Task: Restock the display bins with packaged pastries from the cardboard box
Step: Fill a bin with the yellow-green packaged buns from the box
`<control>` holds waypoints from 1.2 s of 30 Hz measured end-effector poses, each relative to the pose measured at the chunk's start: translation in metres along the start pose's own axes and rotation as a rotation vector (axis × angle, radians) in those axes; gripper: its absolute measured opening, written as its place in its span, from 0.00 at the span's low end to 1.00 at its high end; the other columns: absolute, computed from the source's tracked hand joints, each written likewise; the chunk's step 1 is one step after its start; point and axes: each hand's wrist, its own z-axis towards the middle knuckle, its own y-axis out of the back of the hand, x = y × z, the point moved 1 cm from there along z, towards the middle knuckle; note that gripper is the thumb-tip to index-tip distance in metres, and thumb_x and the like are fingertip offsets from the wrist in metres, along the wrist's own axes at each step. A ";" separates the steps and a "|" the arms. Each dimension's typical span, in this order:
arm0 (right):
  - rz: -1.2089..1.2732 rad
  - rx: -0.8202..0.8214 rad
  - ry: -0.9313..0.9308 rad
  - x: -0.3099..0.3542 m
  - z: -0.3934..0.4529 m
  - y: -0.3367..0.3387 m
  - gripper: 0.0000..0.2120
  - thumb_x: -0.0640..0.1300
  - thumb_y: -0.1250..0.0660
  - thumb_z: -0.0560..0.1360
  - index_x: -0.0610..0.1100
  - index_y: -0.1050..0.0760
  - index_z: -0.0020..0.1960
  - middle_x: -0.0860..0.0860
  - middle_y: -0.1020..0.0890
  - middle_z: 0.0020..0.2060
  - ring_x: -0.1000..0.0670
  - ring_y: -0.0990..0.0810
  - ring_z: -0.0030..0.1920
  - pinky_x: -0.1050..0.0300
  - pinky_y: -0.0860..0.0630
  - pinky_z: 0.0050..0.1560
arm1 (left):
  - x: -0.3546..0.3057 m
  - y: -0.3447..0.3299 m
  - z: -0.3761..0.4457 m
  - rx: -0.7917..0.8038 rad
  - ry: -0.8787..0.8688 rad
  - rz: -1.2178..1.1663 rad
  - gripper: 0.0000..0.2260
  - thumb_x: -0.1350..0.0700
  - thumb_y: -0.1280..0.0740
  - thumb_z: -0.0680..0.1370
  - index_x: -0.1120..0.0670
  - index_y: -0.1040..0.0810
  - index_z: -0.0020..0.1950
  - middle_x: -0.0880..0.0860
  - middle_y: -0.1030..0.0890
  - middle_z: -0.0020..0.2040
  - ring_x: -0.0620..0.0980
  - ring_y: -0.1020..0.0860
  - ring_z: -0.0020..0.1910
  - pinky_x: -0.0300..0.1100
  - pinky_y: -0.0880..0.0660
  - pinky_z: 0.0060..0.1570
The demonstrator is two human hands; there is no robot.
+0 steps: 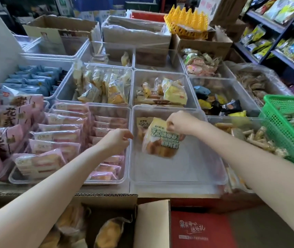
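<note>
Cardboard box nearest, right hand pinching pastry packet over clear bin, left hand empty, fingers relaxed

Pastry packet in right hand

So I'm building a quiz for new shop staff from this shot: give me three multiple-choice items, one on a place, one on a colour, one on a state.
1. Where is the held pastry pack?
A. over the near clear bin
B. in the green basket
C. on the shelf

2. What colour are the packs in the bin left of it?
A. blue
B. pink
C. black

3. What is the left hand doing?
A. gripping a pack
B. pressing a lid
C. holding nothing

Answers: 1 A, the right hand pinches the pack's top above that nearly bare bin. 2 B, their wrappers are pink. 3 C, its fingers hang loosely curled by the bin's edge.
</note>
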 end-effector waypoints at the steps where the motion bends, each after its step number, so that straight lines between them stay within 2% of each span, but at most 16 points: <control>1: -0.003 0.020 0.016 0.005 0.007 -0.009 0.10 0.39 0.40 0.78 0.44 0.24 0.39 0.44 0.20 0.48 0.46 0.18 0.31 0.61 0.25 0.26 | 0.000 -0.003 0.002 0.021 -0.002 0.027 0.15 0.64 0.41 0.76 0.55 0.22 0.60 0.53 0.22 0.60 0.50 0.23 0.53 0.35 0.31 0.50; 4: -0.006 0.047 0.010 0.021 0.030 -0.039 0.09 0.35 0.41 0.77 0.39 0.22 0.47 0.41 0.22 0.52 0.40 0.17 0.40 0.52 0.19 0.38 | 0.002 -0.009 0.004 0.087 -0.003 0.087 0.15 0.63 0.42 0.77 0.53 0.23 0.61 0.53 0.23 0.61 0.49 0.25 0.51 0.36 0.30 0.50; 6: -0.052 -0.010 -0.032 0.029 0.043 -0.055 0.12 0.32 0.44 0.76 0.37 0.24 0.54 0.40 0.22 0.55 0.39 0.20 0.50 0.52 0.22 0.46 | 0.004 -0.009 0.004 0.088 -0.006 0.095 0.15 0.63 0.42 0.78 0.53 0.23 0.61 0.53 0.23 0.60 0.48 0.26 0.49 0.34 0.31 0.48; 8: -0.073 -0.082 -0.069 0.032 0.051 -0.066 0.15 0.30 0.46 0.75 0.36 0.26 0.57 0.39 0.23 0.56 0.38 0.23 0.56 0.53 0.29 0.47 | 0.007 -0.009 0.003 0.071 -0.008 0.080 0.14 0.63 0.41 0.78 0.53 0.23 0.61 0.53 0.23 0.60 0.47 0.26 0.49 0.33 0.32 0.48; 11: -0.026 -0.077 -0.061 0.028 0.061 -0.078 0.13 0.30 0.46 0.76 0.35 0.29 0.58 0.38 0.24 0.57 0.37 0.25 0.57 0.52 0.30 0.48 | 0.013 -0.008 0.001 0.059 -0.003 0.026 0.14 0.63 0.40 0.77 0.54 0.23 0.60 0.52 0.22 0.60 0.48 0.25 0.56 0.35 0.31 0.53; 13: 0.045 -0.035 -0.032 0.026 0.062 -0.084 0.13 0.35 0.44 0.77 0.37 0.34 0.61 0.38 0.27 0.59 0.36 0.26 0.58 0.49 0.29 0.53 | 0.016 -0.008 -0.001 0.037 0.003 -0.017 0.13 0.62 0.40 0.77 0.54 0.22 0.59 0.52 0.22 0.60 0.48 0.24 0.57 0.35 0.31 0.53; 15: 0.092 -0.013 -0.020 0.024 0.057 -0.084 0.21 0.37 0.42 0.77 0.40 0.40 0.69 0.40 0.32 0.64 0.35 0.28 0.61 0.46 0.30 0.57 | 0.018 -0.008 -0.004 0.012 -0.007 -0.045 0.13 0.63 0.40 0.77 0.54 0.22 0.58 0.52 0.21 0.59 0.48 0.24 0.56 0.36 0.30 0.52; 17: 0.120 -0.064 0.003 0.024 0.047 -0.077 0.26 0.35 0.43 0.77 0.42 0.44 0.73 0.41 0.35 0.67 0.35 0.29 0.61 0.45 0.30 0.59 | 0.017 -0.007 -0.008 -0.016 -0.032 -0.061 0.13 0.63 0.41 0.77 0.54 0.22 0.57 0.52 0.21 0.58 0.48 0.23 0.55 0.35 0.30 0.51; 19: 0.152 -0.146 0.034 0.028 0.033 -0.063 0.24 0.32 0.46 0.76 0.42 0.40 0.72 0.42 0.35 0.67 0.37 0.28 0.62 0.47 0.30 0.59 | 0.016 -0.004 -0.013 -0.070 -0.056 -0.105 0.12 0.63 0.40 0.77 0.54 0.21 0.56 0.51 0.20 0.56 0.47 0.23 0.52 0.33 0.29 0.48; 22: 0.248 -0.238 0.094 0.042 0.009 -0.038 0.17 0.33 0.45 0.76 0.41 0.30 0.64 0.44 0.29 0.63 0.43 0.25 0.58 0.51 0.28 0.59 | 0.014 0.003 -0.026 -0.156 -0.092 -0.169 0.12 0.64 0.40 0.76 0.54 0.21 0.53 0.48 0.21 0.50 0.45 0.23 0.45 0.27 0.31 0.37; 25: 0.403 -0.350 0.213 0.071 -0.023 -0.023 0.11 0.34 0.43 0.77 0.41 0.23 0.52 0.46 0.19 0.50 0.48 0.18 0.43 0.53 0.21 0.48 | 0.016 0.015 -0.053 -0.181 -0.176 -0.204 0.12 0.67 0.40 0.76 0.54 0.20 0.49 0.47 0.20 0.44 0.44 0.22 0.41 0.31 0.28 0.43; 27: 0.466 -0.354 0.335 0.099 -0.047 -0.024 0.11 0.33 0.42 0.76 0.42 0.22 0.46 0.48 0.18 0.39 0.55 0.18 0.32 0.61 0.20 0.37 | 0.021 0.024 -0.079 -0.176 -0.268 -0.210 0.14 0.69 0.40 0.74 0.53 0.20 0.45 0.48 0.19 0.41 0.42 0.21 0.39 0.32 0.25 0.43; 28: 0.453 -0.341 0.409 0.114 -0.060 -0.028 0.10 0.33 0.41 0.76 0.42 0.22 0.45 0.49 0.18 0.37 0.56 0.19 0.30 0.64 0.22 0.35 | 0.025 0.027 -0.093 -0.184 -0.318 -0.204 0.13 0.70 0.39 0.74 0.54 0.20 0.43 0.49 0.19 0.40 0.41 0.21 0.37 0.30 0.26 0.42; 32: 0.384 -0.263 0.641 0.164 -0.096 -0.067 0.07 0.34 0.37 0.76 0.41 0.21 0.49 0.51 0.20 0.38 0.57 0.22 0.33 0.66 0.24 0.37 | 0.061 0.031 -0.153 -0.186 -0.422 -0.120 0.10 0.67 0.38 0.71 0.55 0.20 0.38 0.42 0.23 0.35 0.33 0.24 0.36 0.22 0.32 0.38; 34: 0.294 -0.255 0.685 0.179 -0.104 -0.090 0.07 0.36 0.37 0.75 0.42 0.22 0.50 0.50 0.19 0.41 0.55 0.22 0.40 0.64 0.27 0.40 | 0.082 0.024 -0.174 -0.127 -0.399 -0.080 0.09 0.61 0.40 0.70 0.54 0.21 0.36 0.44 0.22 0.34 0.34 0.26 0.35 0.24 0.33 0.38; 36: 0.234 -0.198 0.655 0.193 -0.108 -0.109 0.06 0.38 0.37 0.74 0.42 0.22 0.48 0.49 0.20 0.42 0.49 0.21 0.44 0.61 0.31 0.40 | 0.094 0.018 -0.186 -0.110 -0.407 -0.025 0.12 0.55 0.44 0.68 0.55 0.21 0.35 0.47 0.20 0.34 0.36 0.25 0.34 0.29 0.30 0.37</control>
